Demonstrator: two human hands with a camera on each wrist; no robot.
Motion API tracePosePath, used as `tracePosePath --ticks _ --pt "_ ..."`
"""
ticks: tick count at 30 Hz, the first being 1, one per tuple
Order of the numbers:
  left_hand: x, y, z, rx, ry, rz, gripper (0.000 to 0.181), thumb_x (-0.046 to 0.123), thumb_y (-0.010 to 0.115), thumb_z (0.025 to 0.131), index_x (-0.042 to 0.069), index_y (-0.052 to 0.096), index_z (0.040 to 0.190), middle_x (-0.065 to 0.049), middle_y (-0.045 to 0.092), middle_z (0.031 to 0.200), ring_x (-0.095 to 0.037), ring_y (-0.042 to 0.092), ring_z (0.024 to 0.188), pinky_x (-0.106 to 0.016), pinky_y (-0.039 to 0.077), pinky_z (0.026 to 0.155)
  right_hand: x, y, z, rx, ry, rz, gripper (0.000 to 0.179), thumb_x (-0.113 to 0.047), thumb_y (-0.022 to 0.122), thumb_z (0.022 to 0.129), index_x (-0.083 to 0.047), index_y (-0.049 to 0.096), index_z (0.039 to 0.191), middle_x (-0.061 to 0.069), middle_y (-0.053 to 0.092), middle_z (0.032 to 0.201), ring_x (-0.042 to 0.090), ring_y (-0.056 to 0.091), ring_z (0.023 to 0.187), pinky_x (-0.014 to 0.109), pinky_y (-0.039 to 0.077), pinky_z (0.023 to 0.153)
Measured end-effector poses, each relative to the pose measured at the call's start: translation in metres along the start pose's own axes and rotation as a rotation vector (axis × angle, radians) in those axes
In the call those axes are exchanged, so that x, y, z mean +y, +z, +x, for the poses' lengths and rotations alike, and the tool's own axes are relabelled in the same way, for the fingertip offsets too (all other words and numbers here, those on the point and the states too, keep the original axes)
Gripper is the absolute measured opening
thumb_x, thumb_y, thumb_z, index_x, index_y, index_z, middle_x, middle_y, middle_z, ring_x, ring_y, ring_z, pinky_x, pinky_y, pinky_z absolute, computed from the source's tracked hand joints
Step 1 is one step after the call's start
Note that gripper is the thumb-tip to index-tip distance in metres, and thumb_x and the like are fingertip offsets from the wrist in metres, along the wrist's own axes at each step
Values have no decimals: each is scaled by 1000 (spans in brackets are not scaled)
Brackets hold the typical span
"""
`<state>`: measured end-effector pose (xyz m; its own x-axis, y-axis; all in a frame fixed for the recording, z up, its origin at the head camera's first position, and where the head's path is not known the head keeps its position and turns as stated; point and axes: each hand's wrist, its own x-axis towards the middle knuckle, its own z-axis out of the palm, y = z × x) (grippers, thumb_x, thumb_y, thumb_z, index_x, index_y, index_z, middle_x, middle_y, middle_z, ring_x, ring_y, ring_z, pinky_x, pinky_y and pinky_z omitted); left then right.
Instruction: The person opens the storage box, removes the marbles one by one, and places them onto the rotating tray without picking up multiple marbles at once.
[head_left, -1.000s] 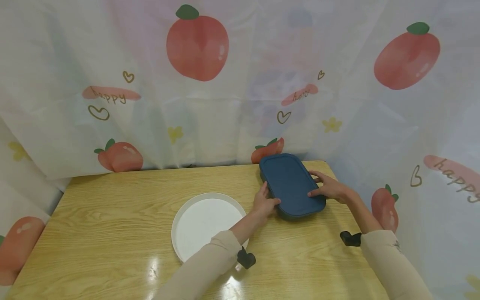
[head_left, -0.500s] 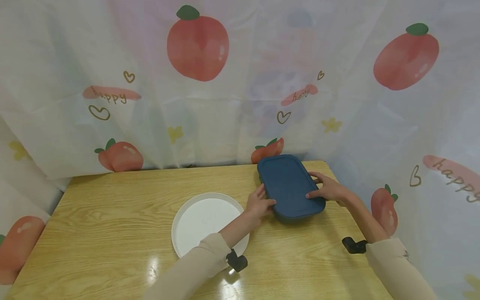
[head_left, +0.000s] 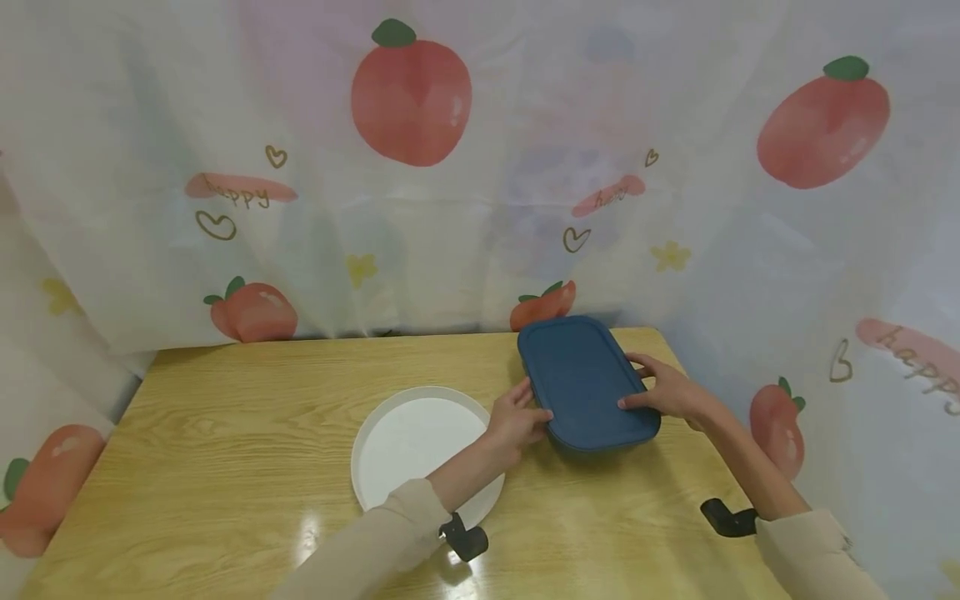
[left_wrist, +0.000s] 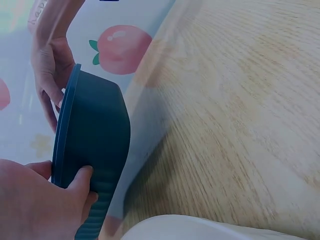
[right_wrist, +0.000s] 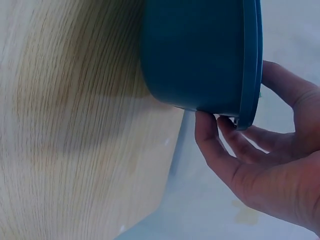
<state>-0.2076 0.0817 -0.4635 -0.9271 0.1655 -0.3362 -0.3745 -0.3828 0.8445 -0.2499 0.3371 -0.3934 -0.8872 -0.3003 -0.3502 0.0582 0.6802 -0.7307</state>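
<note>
A dark blue rectangular storage box with a flat lid (head_left: 585,383) is held between two hands over the far right of the table. My left hand (head_left: 517,423) grips its left side, thumb on the lid's edge and fingers against the ribbed wall, as the left wrist view shows. On the opposite side my right hand (head_left: 667,393) holds the box, thumb on top of the lid and fingers at the side wall under the rim (right_wrist: 252,100). The box's shadow falls on the wood beneath it. Its underside and contents are hidden.
A round white tray (head_left: 405,450) with a raised rim lies on the wooden table (head_left: 247,433), left of the box and partly under my left forearm. A fruit-print curtain (head_left: 450,225) hangs close behind the table and along its right side.
The box has shifted slightly left and towards me, with both hands keeping hold of it. The head view has turned slightly, while the tray stays in place.
</note>
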Motion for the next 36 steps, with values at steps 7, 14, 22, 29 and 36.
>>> tracePosePath --ticks 7,14,22,29,36 --pt "-2 2 -8 -19 5 0 74 -17 63 85 -1 36 152 -22 40 152 -36 59 120 -53 48 97 0 2 -11 19 8 -19 98 -16 77 90 6 8 156 41 26 144 49 59 111 51 57 82" --pt "-3 -1 -17 -25 6 -15 75 -18 62 85 1 37 153 -21 38 154 -35 62 116 -51 51 94 -3 8 -18 33 -10 -51 99 -20 78 88 7 11 156 40 32 141 47 60 109 50 57 81" --pt "-5 -5 -30 -36 11 -24 75 -19 60 86 -3 31 154 -25 33 155 -39 56 123 -48 53 93 -11 15 -29 59 -29 -84 98 -23 80 87 7 16 155 38 37 138 41 63 103 47 58 77" --pt "-13 -10 -41 -29 16 -30 75 -19 59 87 -4 29 154 -26 33 155 -40 51 128 -47 53 92 -11 24 -38 63 -45 -73 98 -21 81 86 9 17 154 38 39 134 35 66 95 44 58 73" --pt "-20 -11 -54 -12 13 -23 76 -19 59 87 -3 27 155 -27 31 155 -40 53 127 -44 54 92 -4 35 -43 73 -51 -54 96 -18 81 86 7 18 154 38 39 134 33 66 94 42 59 70"
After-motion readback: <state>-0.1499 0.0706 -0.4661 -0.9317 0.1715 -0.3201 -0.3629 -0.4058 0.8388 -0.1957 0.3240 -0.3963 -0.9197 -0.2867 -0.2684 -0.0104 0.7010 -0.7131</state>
